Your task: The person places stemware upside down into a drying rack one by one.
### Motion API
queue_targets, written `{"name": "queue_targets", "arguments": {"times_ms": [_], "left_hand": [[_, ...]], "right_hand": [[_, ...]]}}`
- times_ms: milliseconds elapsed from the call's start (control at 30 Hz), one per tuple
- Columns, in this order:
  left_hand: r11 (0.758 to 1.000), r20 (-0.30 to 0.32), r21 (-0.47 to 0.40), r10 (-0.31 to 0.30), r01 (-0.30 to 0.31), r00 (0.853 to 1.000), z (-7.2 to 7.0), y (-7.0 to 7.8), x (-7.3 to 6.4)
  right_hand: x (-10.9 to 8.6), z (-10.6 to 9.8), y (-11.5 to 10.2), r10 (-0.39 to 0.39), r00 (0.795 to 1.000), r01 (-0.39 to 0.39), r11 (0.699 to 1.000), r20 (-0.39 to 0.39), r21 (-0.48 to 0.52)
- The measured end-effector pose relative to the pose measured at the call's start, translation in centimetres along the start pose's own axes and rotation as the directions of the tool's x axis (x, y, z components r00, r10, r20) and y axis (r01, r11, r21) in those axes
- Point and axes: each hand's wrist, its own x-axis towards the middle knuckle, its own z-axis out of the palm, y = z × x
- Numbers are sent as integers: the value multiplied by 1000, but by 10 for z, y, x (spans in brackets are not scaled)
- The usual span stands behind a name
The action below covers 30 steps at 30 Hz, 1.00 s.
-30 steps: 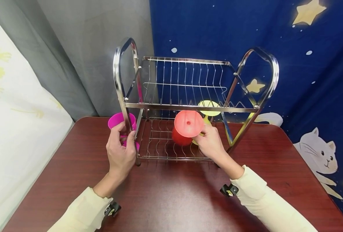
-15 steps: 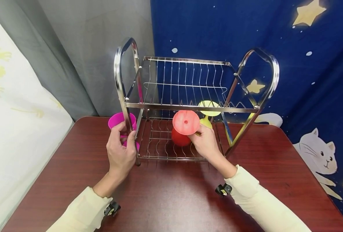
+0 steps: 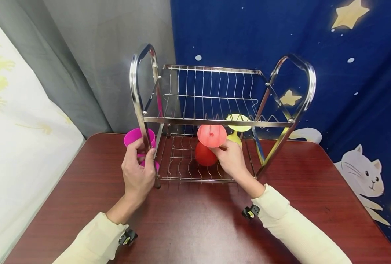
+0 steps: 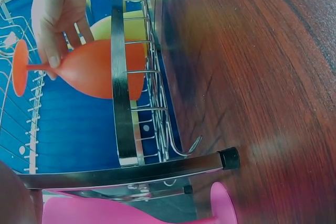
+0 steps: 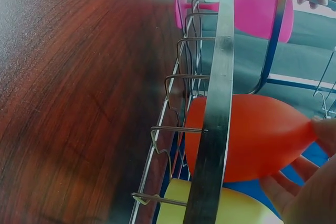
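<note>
My right hand (image 3: pixel 231 159) pinches the stem of a red plastic wine glass (image 3: pixel 206 154), which is upside down over the rack's lower tier. Its rim sits low among the wires, as the left wrist view shows. Beside it on the right stands an upside-down yellow wine glass (image 3: pixel 238 123), partly hidden by my hand. With my left hand (image 3: pixel 137 172) I grip the left front post of the chrome dish rack (image 3: pixel 212 121). Just outside that post, a pink wine glass (image 3: pixel 139 136) stands upright on the table, partly covered by my fingers.
The two-tier rack stands towards the back of a reddish-brown wooden table (image 3: pixel 189 220). Its upper tier's front bar passes just above the red glass's foot. Grey and blue curtains (image 3: pixel 215 33) hang close behind; a white cloth (image 3: pixel 27 146) is at the left.
My right hand has shifted a little left, moving the red wine glass's foot left and slightly back while its bowl stays about where it was. My left hand has kept its place.
</note>
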Motion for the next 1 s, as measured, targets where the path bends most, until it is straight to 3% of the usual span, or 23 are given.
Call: {"name": "queue_targets", "arguments": {"times_ms": [1000], "left_hand": [[1000,3,10,-9,9,1000,-2,1,0]], "right_hand": [[13,13,3,5,999,-10,984,-32,-177]]}}
